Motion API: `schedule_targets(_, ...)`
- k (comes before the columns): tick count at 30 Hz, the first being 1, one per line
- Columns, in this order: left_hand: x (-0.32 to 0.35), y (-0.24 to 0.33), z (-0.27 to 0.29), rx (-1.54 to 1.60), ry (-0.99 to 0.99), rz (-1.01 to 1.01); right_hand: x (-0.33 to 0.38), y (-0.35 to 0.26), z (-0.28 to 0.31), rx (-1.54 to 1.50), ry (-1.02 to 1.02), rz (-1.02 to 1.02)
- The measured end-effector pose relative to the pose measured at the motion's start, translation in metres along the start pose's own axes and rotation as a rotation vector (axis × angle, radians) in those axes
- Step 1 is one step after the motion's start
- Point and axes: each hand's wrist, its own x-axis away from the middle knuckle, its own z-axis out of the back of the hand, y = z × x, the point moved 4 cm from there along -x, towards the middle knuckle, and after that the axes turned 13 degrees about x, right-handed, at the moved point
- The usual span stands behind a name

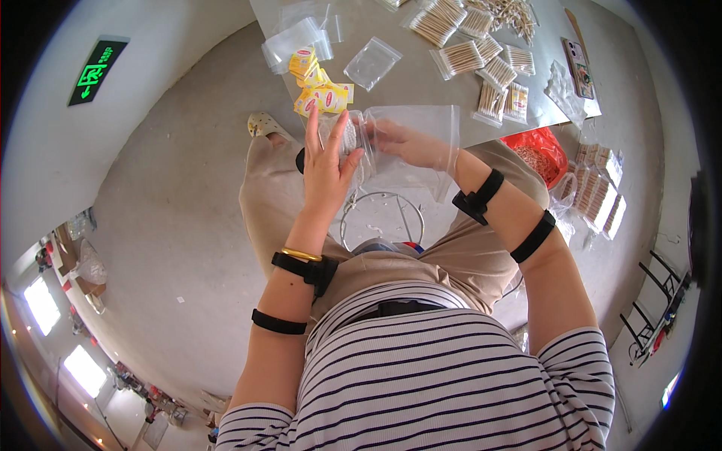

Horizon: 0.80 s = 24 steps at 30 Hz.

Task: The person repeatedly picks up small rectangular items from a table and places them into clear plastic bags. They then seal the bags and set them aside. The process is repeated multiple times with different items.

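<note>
A: Where do you keep your two hands now?

B: You hold them in front of the near edge of the bench [406, 86], close to its near left corner. In your left hand [329, 161], the index and middle fingers are straight and apart; the thumb touches a white bundle [349, 141]. The bundle is between your hands, partly hidden by the fingers.

A: And what does your right hand [406, 144] do?

B: You have it at a clear plastic bag [410, 179], bent toward the bundle. I cannot tell if it is clamped on something, nor if it is inside the bag or behind it.

A: What lies on your bench?

B: Near the left edge you have yellow printed cards [322, 96], just beyond your left fingertips, and a flat zip bag [374, 64] to their right. Packs of cotton swabs [498, 74] lie toward the right edge, and a smartphone [579, 69] is near this edge. On the floor, below the near right corner, stands a red plastic bag [553, 154].
</note>
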Motion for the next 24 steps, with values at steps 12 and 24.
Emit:
schedule_targets(12,-0.008,0.004,0.000,-0.458,-0.224,-0.118,0.006,0.008,0.004,-0.091,-0.081,-0.044)
schedule_targets(24,-0.008,-0.005,0.005,-0.501,-0.257,-0.147,0.110,0.029,0.087,-0.176,-0.289,-0.258)
